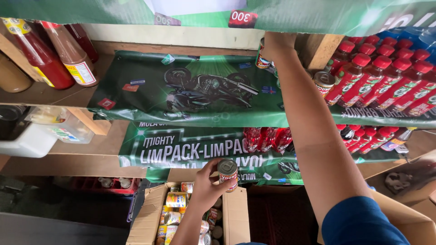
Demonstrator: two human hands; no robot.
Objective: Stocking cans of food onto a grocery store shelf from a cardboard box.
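Left hand (206,183) grips a small can (228,174) by its side above the open cardboard box (234,213) of cans, while right hand (276,45), arm stretched up, clasps another can (262,56) on the shelf (181,97) beside red bottles (381,77).

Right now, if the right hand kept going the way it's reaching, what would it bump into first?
Probably the shelf's back. The right hand already holds a red-labelled can on the upper shelf, beside another can; depth there is unclear.
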